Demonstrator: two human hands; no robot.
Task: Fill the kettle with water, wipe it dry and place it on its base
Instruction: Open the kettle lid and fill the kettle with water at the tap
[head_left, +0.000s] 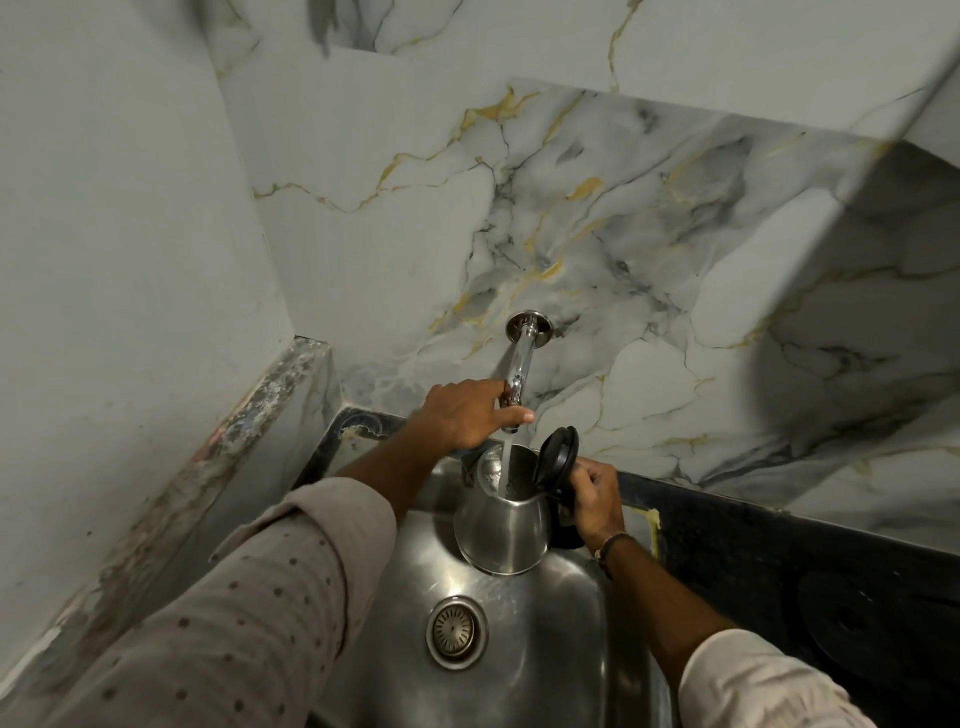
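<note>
A steel kettle (501, 530) hangs over the steel sink (550, 670), upright, its black lid (558, 457) flipped open. My right hand (597, 501) grips the kettle's black handle on its right side. A stream of water (505, 462) runs from the chrome wall tap (521, 364) into the kettle's mouth. My left hand (470, 413) is closed around the tap's lower end, thumb stretched to the right. The kettle's round black base (852, 621) lies on the dark counter at the right.
The sink drain (457, 631) sits below the kettle. A marble-patterned wall (597, 234) stands behind the tap, and a plain wall with a worn ledge (270, 410) runs along the left. The dark counter (727, 535) borders the sink's right side.
</note>
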